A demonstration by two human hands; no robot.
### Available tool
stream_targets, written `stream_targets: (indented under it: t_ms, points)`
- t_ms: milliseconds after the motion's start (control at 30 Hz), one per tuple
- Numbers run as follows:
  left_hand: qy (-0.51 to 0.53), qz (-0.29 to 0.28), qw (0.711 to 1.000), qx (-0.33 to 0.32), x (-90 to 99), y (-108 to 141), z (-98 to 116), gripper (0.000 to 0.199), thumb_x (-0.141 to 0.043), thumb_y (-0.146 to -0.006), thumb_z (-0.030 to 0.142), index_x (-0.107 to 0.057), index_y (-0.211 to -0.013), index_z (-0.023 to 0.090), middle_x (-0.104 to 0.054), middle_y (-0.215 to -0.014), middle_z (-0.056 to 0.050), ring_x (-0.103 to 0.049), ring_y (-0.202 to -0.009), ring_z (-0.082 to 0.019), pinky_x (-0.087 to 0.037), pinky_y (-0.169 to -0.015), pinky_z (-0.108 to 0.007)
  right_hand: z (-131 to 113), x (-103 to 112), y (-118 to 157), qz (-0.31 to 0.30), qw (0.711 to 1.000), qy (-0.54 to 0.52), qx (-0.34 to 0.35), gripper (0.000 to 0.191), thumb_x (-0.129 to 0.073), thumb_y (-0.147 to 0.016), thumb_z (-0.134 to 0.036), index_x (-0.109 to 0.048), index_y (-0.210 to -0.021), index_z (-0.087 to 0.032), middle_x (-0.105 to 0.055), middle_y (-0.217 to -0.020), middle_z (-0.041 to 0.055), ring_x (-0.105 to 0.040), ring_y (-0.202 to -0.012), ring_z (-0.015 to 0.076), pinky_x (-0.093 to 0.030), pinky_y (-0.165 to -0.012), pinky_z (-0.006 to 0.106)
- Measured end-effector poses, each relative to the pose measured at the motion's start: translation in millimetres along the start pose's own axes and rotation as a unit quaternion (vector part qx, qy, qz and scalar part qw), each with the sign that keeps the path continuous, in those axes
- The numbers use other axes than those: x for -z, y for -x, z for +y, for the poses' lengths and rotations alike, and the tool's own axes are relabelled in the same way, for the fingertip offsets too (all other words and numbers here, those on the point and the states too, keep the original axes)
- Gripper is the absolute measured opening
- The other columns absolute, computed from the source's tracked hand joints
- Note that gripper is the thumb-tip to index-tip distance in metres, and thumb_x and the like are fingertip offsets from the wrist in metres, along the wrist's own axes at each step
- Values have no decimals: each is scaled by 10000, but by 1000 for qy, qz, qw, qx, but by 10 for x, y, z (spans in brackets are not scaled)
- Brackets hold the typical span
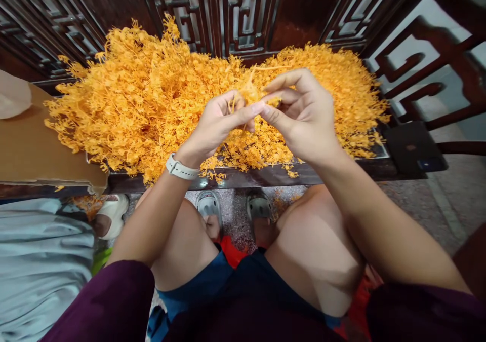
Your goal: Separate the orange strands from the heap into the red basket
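You had a small orange piece (pixel 248 92) between your hands, above the front of the orange heap (pixel 152 99). Your left hand (pixel 218 121) pinched it from the left, fingers curled behind; your right hand (pixel 309 114) pinched its right side, the thumb tips close together. Nearer you ran the front edge of the dark table (pixel 261 176), above your thighs (pixel 315 240). A cardboard box (pixel 41 144) bounded the left end, a dark tablet (pixel 402 147) the right; carved panels (pixel 296 12) closed off the back, with open air above the heap
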State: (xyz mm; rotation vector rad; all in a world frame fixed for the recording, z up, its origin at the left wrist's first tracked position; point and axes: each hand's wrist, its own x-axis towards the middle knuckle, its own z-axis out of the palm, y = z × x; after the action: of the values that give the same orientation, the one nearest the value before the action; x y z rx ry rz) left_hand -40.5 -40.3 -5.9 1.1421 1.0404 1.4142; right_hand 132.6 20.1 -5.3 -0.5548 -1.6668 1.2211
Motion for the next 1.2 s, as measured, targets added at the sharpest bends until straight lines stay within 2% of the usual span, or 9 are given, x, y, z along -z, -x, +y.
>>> stream_targets:
  t_ms: [200, 467, 600, 767, 900, 1000, 1067, 1133, 1200]
  points:
    - [-55, 17, 998, -36, 48, -58, -64, 352, -938, -791, 341, -663, -970, 213, -577, -771, 34, -687, -760, -135, -508, -647, -244, 20, 8, -19, -5, 1000, -1, -26, 513, -923, -765, -589, -672, -1074, -266, -701, -858, 12, -691, -808, 200, -569, -695, 335]
    - [-158, -7, 979, -132, 132, -156, -56, 372, -808, -916, 474, -625, -730, 209, -597, -663, 11, -604, -658, -124, -510, -659, -290, 36, -38, -16, 76, 994, 64, 34, 480, -859, -845, -595, -548, -1048, -291, -669, -880, 6, -686, -865, 207, -561, -781, 368]
    - [-116, 44, 983, -135, 75, -193, -125, 406, -843, -889, 421, -559, -689, 211, -521, -650, 25, -603, -694, -139, -489, -652, -288, -95, -267, 182, 67, 985, 107, 118, 260, -759, -967, -363, -524, -905, -274, -640, -899, 11, -667, -867, 207, -554, -812, 395]
    - [-75, 71, 991, -82, -31, -72, -92, 343, -830, -885, 323, -570, -690, 216, -535, -690, 19, -624, -780, -159, -499, -704, -295, -271, -354, 357, -50, 974, 175, 134, 290, -619, -874, -30, -492, -735, -250, -650, -814, 26, -639, -797, 218, -512, -763, 407]
    - [-73, 134, 987, -60, 137, -164, -142, 315, -800, -903, 296, -563, -706, 230, -551, -680, 18, -623, -740, -147, -488, -690, -287, -401, -399, 463, -155, 970, 132, 135, 284, -539, -802, 40, -541, -756, -240, -659, -806, 24, -637, -802, 205, -513, -762, 372]
    - [-67, 196, 978, -39, 426, -345, -179, 321, -758, -931, 321, -543, -703, 250, -552, -648, 19, -611, -684, -141, -479, -657, -284, -522, -564, 626, -399, 897, 73, 177, 275, -500, -844, 38, -604, -869, -215, -667, -891, 40, -609, -856, 185, -515, -773, 329]
    - [-67, 206, 976, -34, 593, -422, -148, 310, -749, -932, 326, -560, -698, 253, -577, -651, 16, -601, -652, -135, -477, -644, -285, -579, -656, 678, -505, 844, 41, 176, 297, -473, -873, 52, -617, -908, -206, -662, -913, 41, -603, -880, 173, -523, -796, 313]
    - [-67, 197, 977, -44, 674, -424, -83, 299, -757, -923, 329, -582, -694, 248, -604, -671, 15, -590, -628, -122, -484, -650, -284, -587, -657, 613, -456, 878, 16, 145, 310, -479, -907, 53, -623, -906, -221, -673, -925, 35, -633, -921, 169, -543, -854, 318]
    - [-64, 177, 980, -59, 669, -361, -17, 300, -775, -913, 347, -599, -694, 242, -606, -673, 19, -576, -610, -111, -500, -664, -280, -519, -536, 429, -255, 960, 10, 111, 280, -540, -943, 9, -639, -914, -251, -696, -974, 39, -658, -1004, 182, -554, -925, 350]
